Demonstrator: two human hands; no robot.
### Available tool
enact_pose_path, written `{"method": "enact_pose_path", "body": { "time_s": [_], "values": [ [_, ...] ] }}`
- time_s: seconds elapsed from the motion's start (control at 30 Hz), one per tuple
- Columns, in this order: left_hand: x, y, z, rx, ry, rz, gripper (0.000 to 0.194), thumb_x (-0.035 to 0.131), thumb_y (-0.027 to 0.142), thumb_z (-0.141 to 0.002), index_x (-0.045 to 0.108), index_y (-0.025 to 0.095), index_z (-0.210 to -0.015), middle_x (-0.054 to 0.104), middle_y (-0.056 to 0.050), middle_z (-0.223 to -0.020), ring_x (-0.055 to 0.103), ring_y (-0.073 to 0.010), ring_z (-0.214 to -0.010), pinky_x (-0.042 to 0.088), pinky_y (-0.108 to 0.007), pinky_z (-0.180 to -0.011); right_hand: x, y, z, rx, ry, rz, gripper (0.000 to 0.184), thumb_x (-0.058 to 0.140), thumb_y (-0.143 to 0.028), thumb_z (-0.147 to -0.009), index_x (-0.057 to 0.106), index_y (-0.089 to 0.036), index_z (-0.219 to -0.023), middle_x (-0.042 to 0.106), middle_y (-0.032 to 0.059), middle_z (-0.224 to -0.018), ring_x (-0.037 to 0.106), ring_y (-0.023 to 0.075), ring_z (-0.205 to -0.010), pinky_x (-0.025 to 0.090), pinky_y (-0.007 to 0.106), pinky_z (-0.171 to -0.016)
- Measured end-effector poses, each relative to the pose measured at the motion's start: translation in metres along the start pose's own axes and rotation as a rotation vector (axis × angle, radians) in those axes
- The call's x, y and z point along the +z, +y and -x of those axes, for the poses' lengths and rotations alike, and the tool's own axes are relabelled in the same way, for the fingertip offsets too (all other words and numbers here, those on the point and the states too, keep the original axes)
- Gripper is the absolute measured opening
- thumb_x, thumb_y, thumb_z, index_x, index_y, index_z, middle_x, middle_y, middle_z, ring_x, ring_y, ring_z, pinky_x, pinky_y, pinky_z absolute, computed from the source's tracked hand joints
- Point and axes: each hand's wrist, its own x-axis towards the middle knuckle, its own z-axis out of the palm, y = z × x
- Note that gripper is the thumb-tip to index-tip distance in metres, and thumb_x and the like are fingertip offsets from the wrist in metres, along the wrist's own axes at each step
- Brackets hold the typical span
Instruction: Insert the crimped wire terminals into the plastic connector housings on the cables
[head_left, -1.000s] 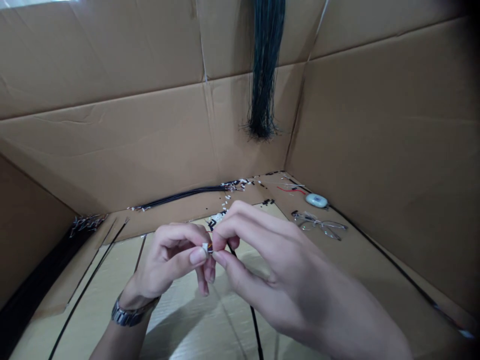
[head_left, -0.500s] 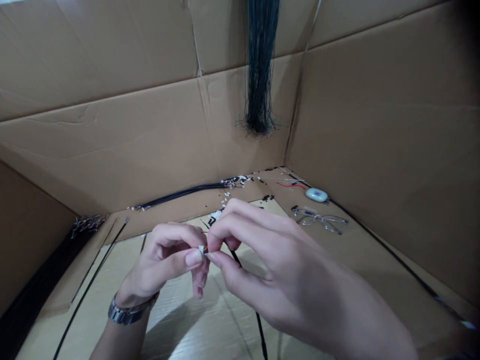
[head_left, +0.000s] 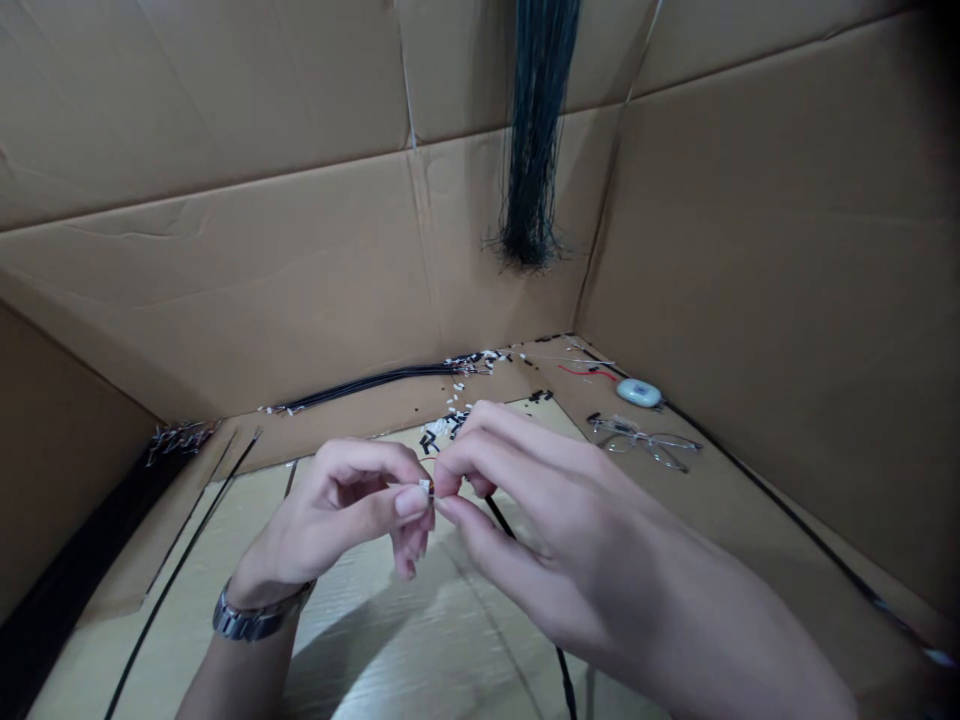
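Observation:
Between the thumb and fingers of my left hand [head_left: 360, 510] is a small white connector [head_left: 425, 487]. My right hand [head_left: 517, 520] pinches thin wires right at the connector's side, so the fingertips of both hands almost meet. A short red wire [head_left: 428, 459] shows just above the fingers. From under my right hand a black cable [head_left: 565, 670] runs down toward the bottom edge. How far the wires sit inside the connector is too small to tell.
Cardboard walls enclose the worktop. A bundle of black cables [head_left: 375, 384] lies along the back, with small black and white pieces [head_left: 442, 428] scattered nearby. Eyeglasses [head_left: 645, 440] and a pale oval case [head_left: 639, 392] rest at right. Dark green strands [head_left: 536, 150] hang behind; more black cables [head_left: 90, 550] lie left.
Both hands, with the connector and wires, have shifted slightly right in view and stay pinched together. The background has also shifted a little to the right.

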Motion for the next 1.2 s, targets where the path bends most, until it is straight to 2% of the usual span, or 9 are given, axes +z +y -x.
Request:
{"method": "enact_pose_path", "body": {
  "time_s": [0.17,0.4,0.6,0.77,1.0,1.2],
  "values": [
    [-0.002,-0.004,0.000,-0.002,-0.062,0.068,0.011,0.068,0.021,-0.096,0.077,0.016,-0.092,0.074,0.001,-0.073,0.072,-0.0068,-0.059,0.060,-0.012,-0.059,0.000,0.001,-0.002,0.010,0.014,-0.020,0.012,0.053,-0.021,-0.101,0.062,-0.025,-0.094,0.058,-0.0053,-0.095,0.055,0.0109,-0.082,0.041,0.030,-0.073],
    [-0.001,-0.004,-0.001,-0.010,-0.064,0.055,0.012,0.068,0.022,-0.096,0.078,0.017,-0.092,0.074,0.000,-0.072,0.072,-0.0071,-0.059,0.060,-0.012,-0.060,-0.002,0.001,-0.002,-0.012,0.015,-0.038,0.015,0.054,-0.019,-0.100,0.065,-0.024,-0.090,0.058,-0.0051,-0.091,0.055,0.0105,-0.083,0.040,0.029,-0.073],
    [0.002,0.000,-0.002,-0.003,-0.033,-0.009,0.012,0.070,0.023,-0.094,0.079,0.017,-0.088,0.074,0.000,-0.069,0.071,-0.0077,-0.056,0.060,-0.012,-0.057,-0.002,0.002,-0.002,-0.032,0.024,0.002,0.020,0.052,-0.017,-0.100,0.065,-0.021,-0.085,0.056,-0.0032,-0.087,0.053,0.0116,-0.077,0.038,0.031,-0.069],
    [0.003,-0.002,-0.006,0.029,0.038,-0.120,0.015,0.070,0.021,-0.094,0.078,0.015,-0.084,0.073,-0.001,-0.067,0.070,-0.0079,-0.057,0.059,-0.013,-0.059,-0.002,0.006,-0.005,-0.038,0.062,0.014,0.015,0.056,-0.018,-0.098,0.063,-0.020,-0.085,0.055,-0.0041,-0.085,0.052,0.0107,-0.076,0.037,0.030,-0.066],
    [0.000,-0.013,-0.006,0.092,0.040,0.031,0.016,0.064,0.024,-0.098,0.076,0.016,-0.090,0.073,-0.001,-0.072,0.071,-0.0105,-0.057,0.061,-0.017,-0.052,-0.009,0.011,-0.014,-0.089,0.085,-0.140,0.010,0.062,-0.017,-0.097,0.064,-0.021,-0.088,0.059,-0.0058,-0.089,0.057,0.0079,-0.082,0.044,0.025,-0.074],
    [0.000,-0.014,-0.006,0.111,0.013,0.134,0.017,0.065,0.027,-0.097,0.073,0.015,-0.090,0.072,-0.001,-0.069,0.070,-0.0108,-0.052,0.059,-0.016,-0.047,-0.008,0.010,-0.014,-0.069,0.108,-0.123,0.010,0.061,-0.016,-0.097,0.063,-0.022,-0.090,0.062,-0.0057,-0.092,0.060,0.0082,-0.081,0.045,0.025,-0.074]
  ]
}}
